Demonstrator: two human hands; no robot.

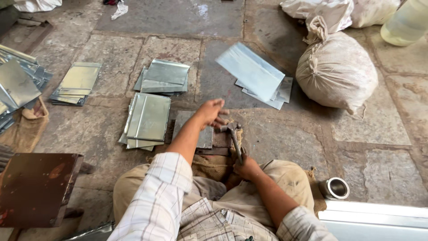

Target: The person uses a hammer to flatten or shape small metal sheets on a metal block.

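Note:
My right hand (247,168) grips the handle of a small hammer (234,139), its head resting near a dark metal block in front of my knees. Just above the hammer head my left hand (212,112) is stretched forward, fingers loosely apart and holding nothing. A folded metal sheet (250,69), blurred, hangs in the air beyond it over a small pile of sheets (280,94). A flat grey sheet (203,136) lies on the block under my left forearm.
Stacks of folded metal sheets lie on the stone floor: one stack (147,120) at centre left, another stack (164,76) behind it, a third stack (76,84) further left. A tied sack (336,71) stands at right. A steel cup (334,188) and a brown plate (35,187) sit near me.

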